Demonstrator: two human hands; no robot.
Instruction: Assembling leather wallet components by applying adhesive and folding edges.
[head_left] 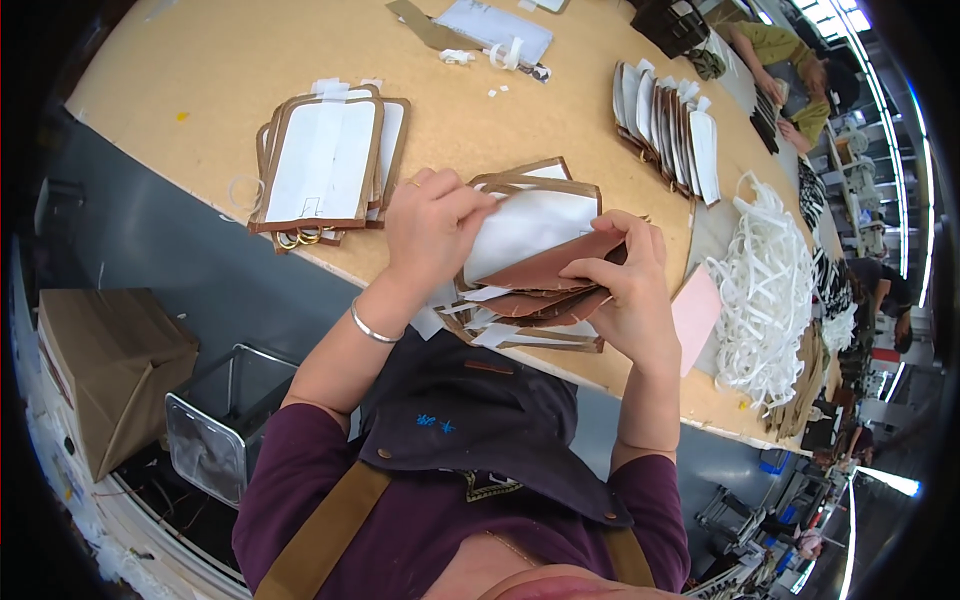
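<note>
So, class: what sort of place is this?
Probably a workshop making bags or leather goods: stacks of brown-edged panels on a long worktable, a heap of white straps, other workers nearby.

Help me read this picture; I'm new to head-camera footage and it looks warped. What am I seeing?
There is no machine: a person wears a wide fisheye camera on the head, looking down, so straight edges bend. The forearms enter from below. The left hand and right hand together hold a brown-edged white flat panel piece above a loose stack of similar pieces on the tan wooden table. To the left lies another brown-bordered white pile; to the right, a fanned row of pieces and a heap of white straps. Another person works farther off.
</note>
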